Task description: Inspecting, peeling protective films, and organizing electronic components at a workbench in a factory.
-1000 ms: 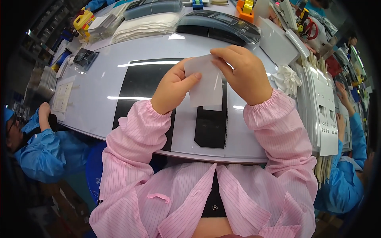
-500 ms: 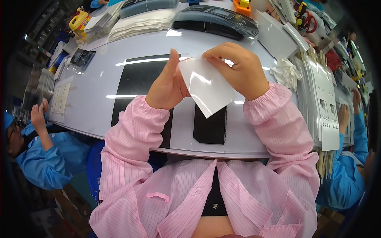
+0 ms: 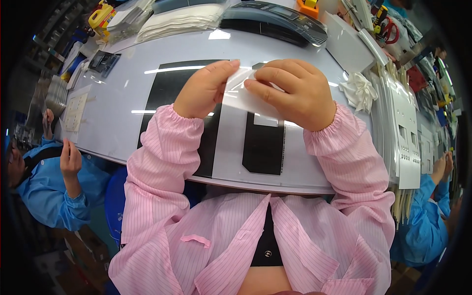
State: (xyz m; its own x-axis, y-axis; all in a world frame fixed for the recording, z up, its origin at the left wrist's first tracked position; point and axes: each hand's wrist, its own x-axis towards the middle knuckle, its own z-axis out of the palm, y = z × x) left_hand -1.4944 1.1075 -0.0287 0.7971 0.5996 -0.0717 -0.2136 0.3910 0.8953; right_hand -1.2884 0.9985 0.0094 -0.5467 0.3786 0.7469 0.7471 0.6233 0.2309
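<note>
Sheet (image 3: 241, 98), one, white, is above the desk (image 3: 302, 160), its right part hidden behind the right hand (image 3: 301, 93), whose fingers are clamped on it. Left hand (image 3: 204, 89) meets its left edge; I cannot tell whether those fingers grip. Tiny marks edging the small panel (image 3: 263, 150), perhaps print, are unreadable. Two black panels, small and large (image 3: 172, 91), lie partly covered.

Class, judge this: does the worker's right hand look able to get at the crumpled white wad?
Probably yes: the white wad lies just right of the right hand, with tabletop showing between them. That hand holds the white sheet, though, so it may need to let go first.
</note>
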